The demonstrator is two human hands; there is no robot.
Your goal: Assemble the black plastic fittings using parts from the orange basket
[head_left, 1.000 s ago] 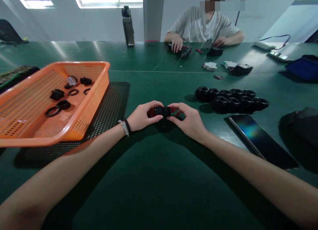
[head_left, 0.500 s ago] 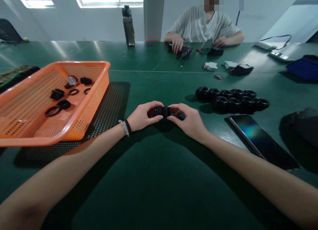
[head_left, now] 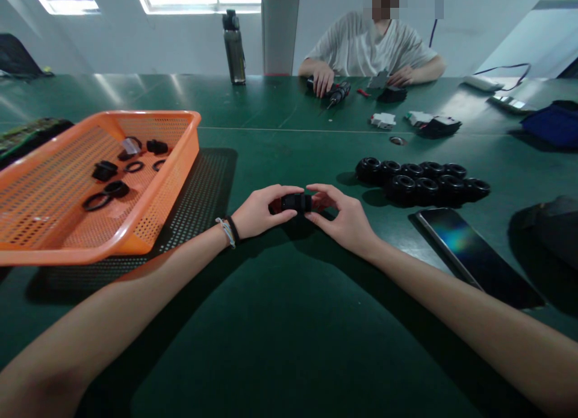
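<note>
A small black ridged plastic fitting, which looks like a cable gland (head_left: pixel 295 202), is held sideways just above the green table. My left hand (head_left: pixel 266 208) is closed on its left part, thumb below and fingers above. At the right end, my right hand (head_left: pixel 341 216) curls thumb and index finger around the fitting; the thumb is close against it, and the index fingertip sits slightly above. The fingers partly hide both ends. Several similar black glands (head_left: pixel 427 189) stand in two rows right of my right hand.
Left stands an orange basket (head_left: pixel 130 240) with black rings (head_left: pixel 96 202) and fittings. A phone (head_left: pixel 478 258) and a dark bundle (head_left: pixel 553 228) lie right. Across the table sit a bottle (head_left: pixel 234 50), a power drill (head_left: pixel 338 94), white parts (head_left: pixel 383 120) and a person (head_left: pixel 370 47).
My right index finger has lifted slightly off the fitting's right end and the right fingers have shifted a little. My left hand holds nearly still.
</note>
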